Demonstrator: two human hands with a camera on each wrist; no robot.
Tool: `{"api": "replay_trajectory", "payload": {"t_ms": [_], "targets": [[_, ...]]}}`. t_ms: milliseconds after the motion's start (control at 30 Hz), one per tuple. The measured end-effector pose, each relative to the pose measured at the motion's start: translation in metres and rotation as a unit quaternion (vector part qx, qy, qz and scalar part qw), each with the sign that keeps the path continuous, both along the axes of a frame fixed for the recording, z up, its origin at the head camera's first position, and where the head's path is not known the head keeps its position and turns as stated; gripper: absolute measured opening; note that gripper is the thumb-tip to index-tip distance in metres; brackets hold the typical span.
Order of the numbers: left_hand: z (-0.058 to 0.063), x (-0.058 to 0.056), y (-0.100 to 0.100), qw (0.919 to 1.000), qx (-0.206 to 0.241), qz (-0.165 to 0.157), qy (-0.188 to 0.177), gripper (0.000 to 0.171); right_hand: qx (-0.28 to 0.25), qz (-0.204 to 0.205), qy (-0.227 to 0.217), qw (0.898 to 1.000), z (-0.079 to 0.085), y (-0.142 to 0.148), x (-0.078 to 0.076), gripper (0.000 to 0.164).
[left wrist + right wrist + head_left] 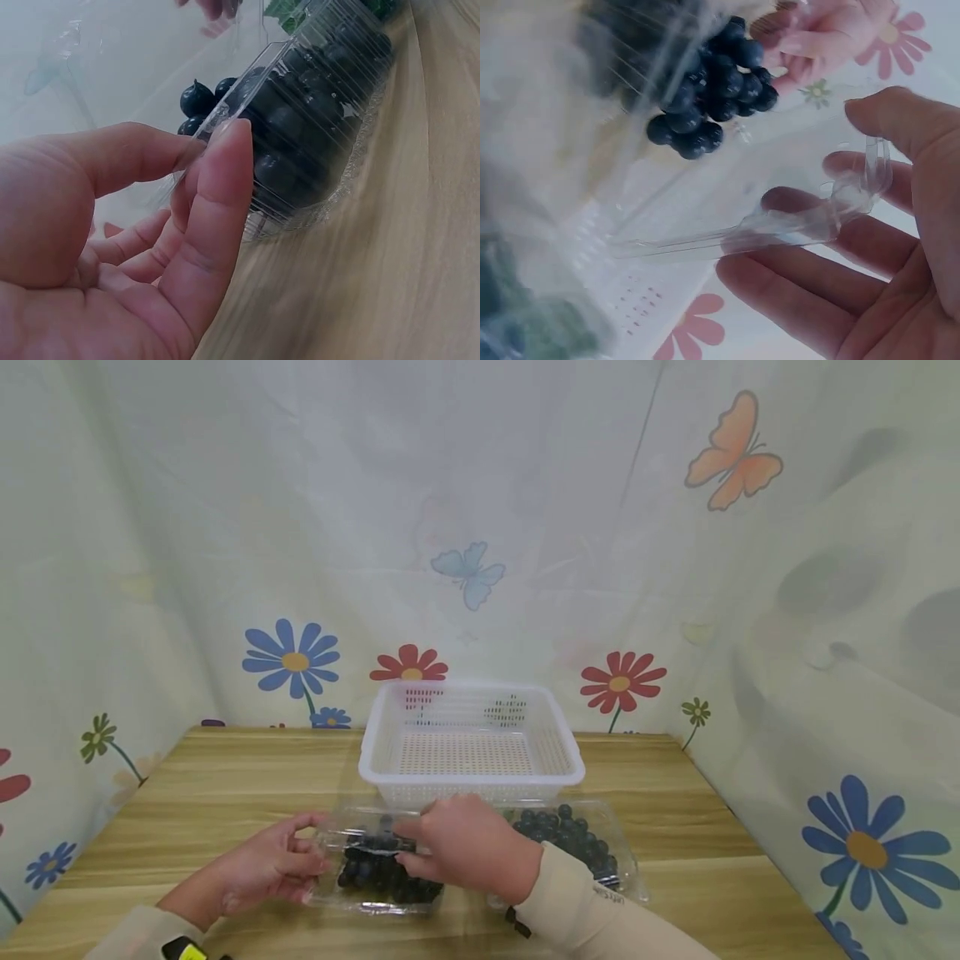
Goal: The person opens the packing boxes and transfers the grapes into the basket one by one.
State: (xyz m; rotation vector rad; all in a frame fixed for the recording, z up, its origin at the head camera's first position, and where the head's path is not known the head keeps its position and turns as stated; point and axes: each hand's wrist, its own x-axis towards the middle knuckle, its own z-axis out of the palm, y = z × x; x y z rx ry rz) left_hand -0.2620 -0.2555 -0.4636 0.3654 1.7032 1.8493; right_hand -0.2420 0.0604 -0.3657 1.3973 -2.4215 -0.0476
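A clear plastic clamshell box (375, 907) with dark grapes (378, 875) inside is in front of me on the table. My left hand (262, 866) is at its left end; in the left wrist view, thumb and forefinger pinch the box's rim (262, 64) beside the grapes (289, 150). From the right, my right hand (476, 852) reaches over the box and hides part of it. In the right wrist view its thumb and fingers hold the edge of the clear lid (780, 229), which stands raised from the grapes (724, 79).
A second clear box (633, 877) of dark grapes lies to the right, partly behind my right forearm. Behind both boxes stands a white perforated plastic basket (480, 779) with nothing in it. A flowered cloth (525, 527) hangs along the back and sides of the wooden table (262, 777).
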Motion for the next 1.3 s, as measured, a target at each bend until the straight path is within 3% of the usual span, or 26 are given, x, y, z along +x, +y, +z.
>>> {"api": "replay_trajectory", "payload": {"t_ms": [233,400,567,767,967,1200,1300], "targets": [[0.004,-0.005,-0.006,0.9992,-0.036,-0.008,-0.015,0.035,-0.034,0.003,0.001,0.999,0.014,-0.001,-0.003,0.016],[0.007,-0.011,-0.009,0.9973,-0.07,-0.022,-0.006,0.03,-0.061,-0.007,-0.036,0.997,0.023,-0.002,-0.005,0.02],[0.01,-0.015,-0.007,0.993,-0.117,-0.008,0.015,0.032,-0.082,-0.035,-0.09,0.992,0.029,-0.002,-0.009,0.022],[0.018,-0.018,-0.006,0.9858,-0.166,0.009,0.024,0.027,-0.115,-0.052,-0.164,0.978,0.033,0.001,-0.015,0.021],[0.024,-0.023,-0.005,0.9777,-0.205,0.013,0.045,0.022,-0.151,-0.065,-0.235,0.958,0.039,0.006,-0.02,0.017],[0.028,-0.028,-0.001,0.9695,-0.237,0.025,0.057,0.019,-0.17,-0.08,-0.278,0.942,0.039,0.013,-0.024,0.017],[0.029,-0.03,0.0,0.9653,-0.252,0.023,0.065,0.02,-0.19,-0.085,-0.308,0.928,0.04,0.016,-0.022,0.017]]}}
